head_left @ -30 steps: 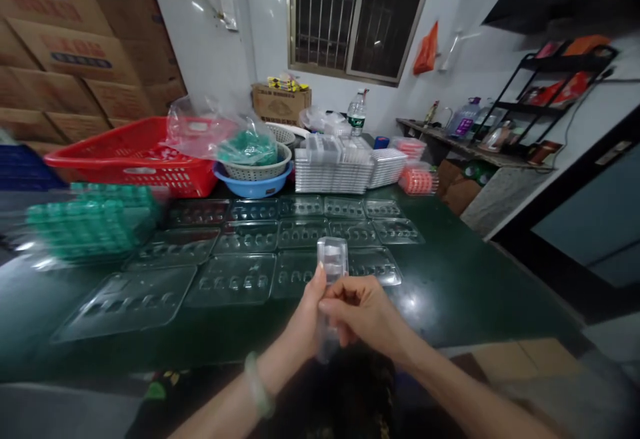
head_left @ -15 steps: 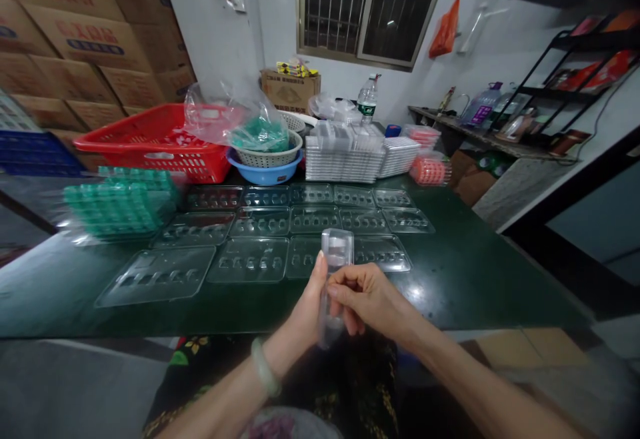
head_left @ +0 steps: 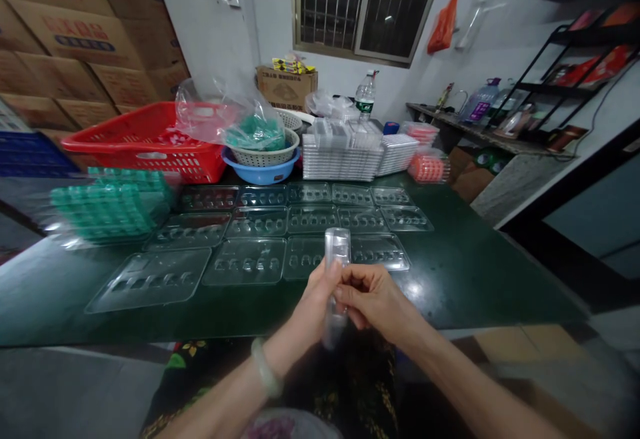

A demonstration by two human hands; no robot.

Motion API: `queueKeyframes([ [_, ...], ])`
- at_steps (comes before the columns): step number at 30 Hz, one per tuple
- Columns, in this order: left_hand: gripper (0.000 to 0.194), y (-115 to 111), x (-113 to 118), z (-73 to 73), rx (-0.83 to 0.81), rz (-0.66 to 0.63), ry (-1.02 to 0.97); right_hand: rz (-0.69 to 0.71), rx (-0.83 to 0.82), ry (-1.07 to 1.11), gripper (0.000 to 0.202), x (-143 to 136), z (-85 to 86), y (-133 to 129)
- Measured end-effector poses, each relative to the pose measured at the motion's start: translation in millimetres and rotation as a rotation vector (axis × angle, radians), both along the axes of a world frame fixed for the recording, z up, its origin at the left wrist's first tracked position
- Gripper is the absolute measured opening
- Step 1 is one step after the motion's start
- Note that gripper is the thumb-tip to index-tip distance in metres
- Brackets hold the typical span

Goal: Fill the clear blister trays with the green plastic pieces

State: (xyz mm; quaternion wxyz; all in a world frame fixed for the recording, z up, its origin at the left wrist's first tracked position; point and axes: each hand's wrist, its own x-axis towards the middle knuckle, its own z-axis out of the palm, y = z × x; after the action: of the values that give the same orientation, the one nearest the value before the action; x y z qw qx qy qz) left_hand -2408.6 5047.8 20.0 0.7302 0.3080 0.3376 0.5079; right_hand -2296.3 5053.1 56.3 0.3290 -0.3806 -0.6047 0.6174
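Observation:
A clear plastic blister tray (head_left: 339,242), possibly more than one stacked, stands on edge between my hands over the table's near edge. My left hand (head_left: 317,296) is closed round its left side, thumb towards me. On the other side my right hand (head_left: 375,296) pinches at the tray's edge, fingertips partly hidden behind the thumb. Just beyond, similar clear trays (head_left: 245,262) lie flat in three rows, each with a line of moulded hollows. The held tray and my hands cover part of the nearest row.
On the green table (head_left: 475,279), bagged green plastic pieces (head_left: 103,211) lie at left. Behind the rows stand a red basket (head_left: 193,166), a blue basin (head_left: 264,172), stacked clear trays (head_left: 343,162) and packs of pink-red pieces (head_left: 429,168). A tub (head_left: 290,424) sits near my lap.
My left hand has shifted slightly, its thumb now lower and across the tray. The held tray has turned more edge-on. My right hand keeps pinching in nearly the same spot.

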Motion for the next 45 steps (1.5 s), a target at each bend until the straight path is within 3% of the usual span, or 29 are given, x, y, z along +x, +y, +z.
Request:
queueKeyframes([
  [3,0.056,1.7,2.2,4.2,-0.077,-0.052,-0.043,-0.002,-0.028,-0.027,0.018,3.4,-2.2,0.0],
  [10,0.072,-0.6,-2.0,1.9,-0.057,-0.144,-0.061,0.002,-0.028,-0.038,0.021,2.6,-6.7,-2.4],
  [18,0.074,-5.9,-7.4,3.6,-0.023,-0.195,-0.129,0.019,-0.05,-0.016,0.022,-4.0,-6.0,-4.7],
  [24,0.075,-10.8,-9.0,9.7,-0.048,-0.159,-0.118,0.008,-0.016,-0.025,0.02,-8.4,-1.3,-10.6],
  [30,0.067,-14.2,-7.2,6.9,-0.046,-0.113,-0.121,-0.006,0.0,-0.079,0.015,-9.1,0.0,-13.4],
  [35,0.035,-14.1,-3.2,1.0,0.063,0.114,0.029,-0.078,0.148,-0.135,0.014,-10.7,1.0,-15.8],
  [38,0.025,-11.0,-0.3,2.2,0.09,0.19,0.007,-0.133,0.236,-0.13,0.014,-11.8,5.5,-16.2],
  [42,0.023,-4.2,-4.5,7.3,-0.089,0.08,-0.045,-0.17,0.283,-0.175,0.011,9.6,18.1,-12.0],
  [45,0.032,2.5,-18.7,9.2,-0.146,0.07,-0.071,-0.345,0.419,-0.371,0.01,53.8,25.3,-6.0],
])
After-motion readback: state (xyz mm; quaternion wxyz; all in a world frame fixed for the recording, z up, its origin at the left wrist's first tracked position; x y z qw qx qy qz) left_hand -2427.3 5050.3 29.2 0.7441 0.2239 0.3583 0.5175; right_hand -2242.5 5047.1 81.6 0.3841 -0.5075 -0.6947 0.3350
